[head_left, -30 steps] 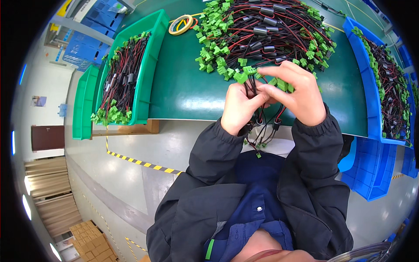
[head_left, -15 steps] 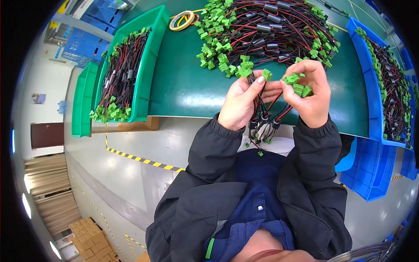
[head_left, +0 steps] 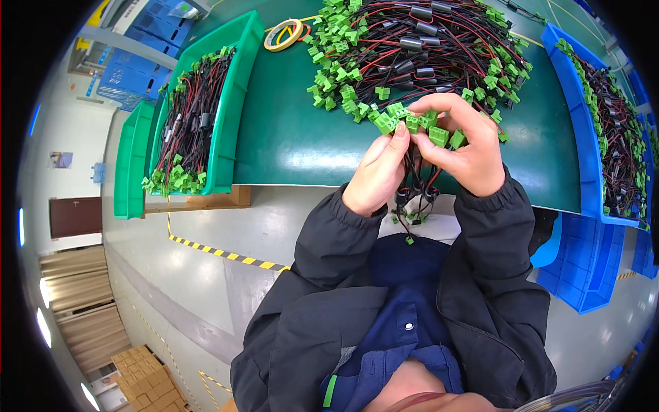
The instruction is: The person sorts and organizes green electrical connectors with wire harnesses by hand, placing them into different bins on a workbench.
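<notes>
Over the near edge of the green tabletop, my left hand (head_left: 379, 167) is closed round the upper wires of several cable assemblies, thumb against their green connectors (head_left: 388, 122). My right hand (head_left: 469, 141) curls its fingers round more green connectors (head_left: 438, 136), pressed up beside the left hand's group. Below the hands dangle red and black wires with black cylinders (head_left: 430, 195) on them and green connectors at their lower ends. Just beyond my hands lies a large heap of the same cable assemblies (head_left: 412, 44), with green connectors at both sides. Parts of the wires are hidden behind my fingers.
A green bin (head_left: 237, 103) filled with cable assemblies stands at the left, a second green bin (head_left: 128, 161) beside it. At the right is a blue bin (head_left: 564, 75) of cable assemblies. Tape rolls (head_left: 281, 36) lie near the heap. Another blue bin (head_left: 583, 268) sits lower right.
My right hand has moved left, bringing its connectors against those in my left hand. The hanging wires are drawn closer together.
</notes>
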Motion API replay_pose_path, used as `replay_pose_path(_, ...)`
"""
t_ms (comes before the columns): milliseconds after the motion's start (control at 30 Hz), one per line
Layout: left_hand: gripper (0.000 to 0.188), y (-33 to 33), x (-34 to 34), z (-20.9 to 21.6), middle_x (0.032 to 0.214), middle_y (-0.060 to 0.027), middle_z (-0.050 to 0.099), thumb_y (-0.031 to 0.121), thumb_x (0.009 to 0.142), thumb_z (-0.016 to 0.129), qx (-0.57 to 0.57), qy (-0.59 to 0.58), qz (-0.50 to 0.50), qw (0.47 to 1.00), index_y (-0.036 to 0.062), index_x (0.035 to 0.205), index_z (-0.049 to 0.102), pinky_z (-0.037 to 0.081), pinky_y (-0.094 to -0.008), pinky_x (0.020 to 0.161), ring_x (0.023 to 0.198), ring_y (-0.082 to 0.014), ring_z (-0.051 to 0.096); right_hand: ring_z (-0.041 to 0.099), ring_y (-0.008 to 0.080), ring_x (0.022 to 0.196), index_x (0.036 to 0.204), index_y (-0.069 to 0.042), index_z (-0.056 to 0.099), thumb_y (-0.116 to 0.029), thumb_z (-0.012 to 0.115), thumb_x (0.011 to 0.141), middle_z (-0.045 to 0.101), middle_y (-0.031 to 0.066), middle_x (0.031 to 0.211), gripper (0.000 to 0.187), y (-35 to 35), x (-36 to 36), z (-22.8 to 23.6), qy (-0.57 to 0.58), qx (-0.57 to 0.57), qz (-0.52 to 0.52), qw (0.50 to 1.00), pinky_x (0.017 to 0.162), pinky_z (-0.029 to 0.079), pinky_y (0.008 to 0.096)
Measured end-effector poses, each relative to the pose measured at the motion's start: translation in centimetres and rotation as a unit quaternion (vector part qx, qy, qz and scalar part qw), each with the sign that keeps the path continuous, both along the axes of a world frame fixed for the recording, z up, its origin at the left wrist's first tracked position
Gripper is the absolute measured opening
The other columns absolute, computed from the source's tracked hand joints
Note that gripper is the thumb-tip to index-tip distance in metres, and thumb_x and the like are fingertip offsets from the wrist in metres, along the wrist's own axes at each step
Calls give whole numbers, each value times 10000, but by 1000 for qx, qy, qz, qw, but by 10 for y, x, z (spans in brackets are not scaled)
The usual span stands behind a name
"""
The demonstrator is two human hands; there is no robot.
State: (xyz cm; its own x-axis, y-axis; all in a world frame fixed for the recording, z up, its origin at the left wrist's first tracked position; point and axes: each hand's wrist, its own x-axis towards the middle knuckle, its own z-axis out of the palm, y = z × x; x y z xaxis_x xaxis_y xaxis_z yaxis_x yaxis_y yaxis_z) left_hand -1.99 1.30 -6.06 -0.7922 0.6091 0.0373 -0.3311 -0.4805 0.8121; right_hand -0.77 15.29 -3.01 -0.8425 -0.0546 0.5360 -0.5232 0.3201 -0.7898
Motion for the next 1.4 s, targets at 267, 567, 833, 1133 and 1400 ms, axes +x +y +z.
replay_pose_path(267, 308, -4, 6, 9, 756, -36, 512, 262, 913, 345, -78, 117, -89, 986, -15, 969, 469, 392, -222, 559, 618, -87, 454, 554, 217, 667, 894, -21, 570, -68, 682, 601, 559, 94, 783, 317, 13, -11, 10, 144, 114, 86, 979, 573, 455, 276)
replay_pose_path(567, 145, 1, 8, 26, 565, -4, 501, 128, 820, 538, -170, 91, -206, 959, -5, 871, 561, 365, -197, 435, 482, -58, 457, 565, 228, 673, 904, 9, 602, -252, 646, 639, 582, 131, 831, 374, 15, -4, 16, 191, 147, 110, 964, 548, 442, 300)
replay_pose_path(833, 265, -5, 7, 14, 574, -28, 491, 246, 867, 457, -129, 193, -196, 953, 6, 778, 530, 393, -225, 500, 541, -81, 483, 486, 319, 955, 1108, 38, 484, -569, 278, 819, 525, 188, 1051, 704, 7, -2, 11, 24, 125, 285, 950, 844, 362, 375)
replay_pose_path(1133, 213, -15, 6, 60, 768, -121, 546, 122, 847, 429, -89, 94, -121, 984, -67, 913, 503, 438, -276, 646, 672, -161, 540, 553, 143, 710, 956, 52, 529, -563, 361, 808, 584, 91, 816, 655, -19, 41, -72, -271, -251, 345, 863, 645, 430, 231)
replay_pose_path(1400, 170, -21, 4, 45, 778, -65, 510, 127, 825, 473, -46, 92, -17, 995, -15, 908, 516, 378, -343, 832, 914, -212, 479, 566, 112, 563, 895, 38, 573, -229, 510, 838, 572, 79, 692, 281, -16, 45, -26, -458, -286, 439, 718, 486, 471, 201)
